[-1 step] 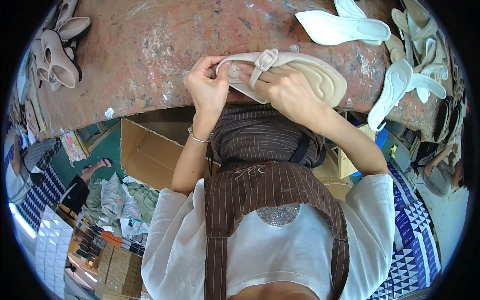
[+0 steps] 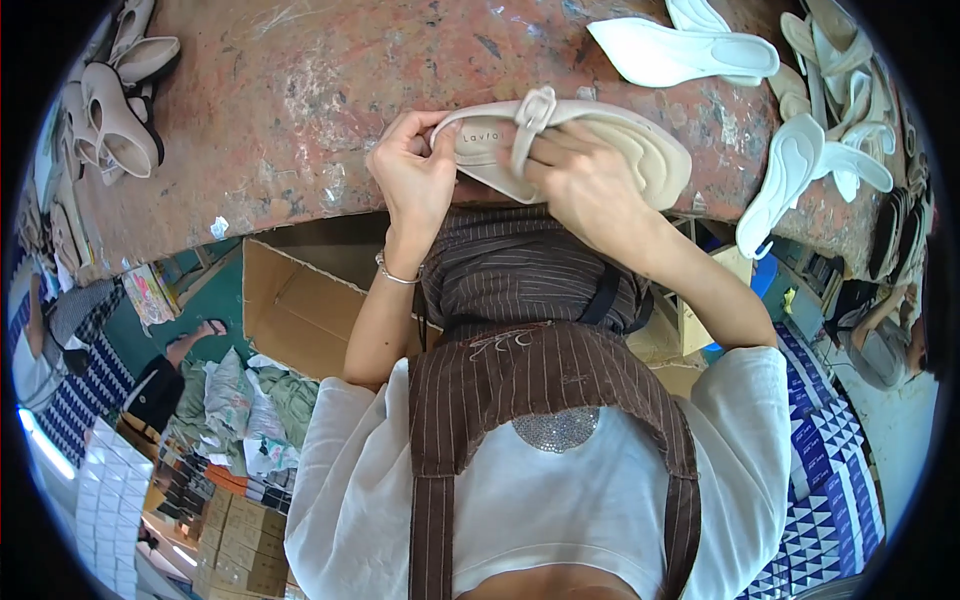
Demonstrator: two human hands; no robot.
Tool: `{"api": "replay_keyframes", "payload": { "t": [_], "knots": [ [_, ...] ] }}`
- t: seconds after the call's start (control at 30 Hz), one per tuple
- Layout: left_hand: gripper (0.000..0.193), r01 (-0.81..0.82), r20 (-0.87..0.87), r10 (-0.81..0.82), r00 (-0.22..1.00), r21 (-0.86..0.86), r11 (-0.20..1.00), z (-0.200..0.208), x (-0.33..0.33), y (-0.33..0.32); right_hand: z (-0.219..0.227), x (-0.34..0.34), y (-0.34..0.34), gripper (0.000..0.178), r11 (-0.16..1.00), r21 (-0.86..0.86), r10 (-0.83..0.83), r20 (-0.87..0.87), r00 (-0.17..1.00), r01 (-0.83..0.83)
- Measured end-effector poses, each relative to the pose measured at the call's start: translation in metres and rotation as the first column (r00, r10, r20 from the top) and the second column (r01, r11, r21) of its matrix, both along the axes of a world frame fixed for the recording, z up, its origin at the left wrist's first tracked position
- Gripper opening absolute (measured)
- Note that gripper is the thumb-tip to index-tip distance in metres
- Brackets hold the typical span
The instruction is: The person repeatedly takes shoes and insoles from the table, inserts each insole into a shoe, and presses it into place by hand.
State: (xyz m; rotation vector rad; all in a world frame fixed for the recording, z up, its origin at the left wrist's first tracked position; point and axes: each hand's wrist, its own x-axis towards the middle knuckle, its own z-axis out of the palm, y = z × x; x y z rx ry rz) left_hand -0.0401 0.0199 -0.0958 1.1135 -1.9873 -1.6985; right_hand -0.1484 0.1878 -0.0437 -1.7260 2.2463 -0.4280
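Note:
A beige flat shoe with a buckled strap lies sideways over the bench's near edge, heel end to the left. At that heel end my left hand pinches the rim between thumb and fingers. My right hand reaches over the near side into the shoe, its fingers bent against the insole just right of the strap. Those fingertips are slightly blurred, and the right thumb is hidden. Dark print shows on the insole near the heel.
White shoe insoles lie at the far right, with another white insole near the right edge. Beige shoe parts pile up behind it. Beige shoes stand at the left. Below the bench is an open cardboard box.
My right fingers have slid right along the insole, away from the heel and behind the strap, uncovering more of the print. The shoe has shifted very slightly; my left hand keeps its pinch.

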Motion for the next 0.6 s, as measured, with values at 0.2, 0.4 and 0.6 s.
{"api": "replay_keyframes", "payload": {
  "t": [0.2,0.4,0.6],
  "knots": [
    [0.004,0.044,0.017,-0.042,0.999,-0.14,0.989,0.006,0.0,0.008,0.003,0.006,0.023,0.028,0.958,-0.177,-0.251,-0.144,0.957,0.224],
    [0.015,0.381,0.177,-0.34,0.924,-0.319,0.868,0.032,0.004,0.059,0.006,-0.048,0.041,0.021,0.539,-0.414,-0.828,-0.1,0.551,0.734],
    [0.03,0.56,0.224,-0.629,0.744,-0.722,0.405,0.06,0.01,0.104,0.022,-0.056,0.066,0.027,0.428,-0.384,-0.672,0.469,0.573,0.818]
  ]
}}
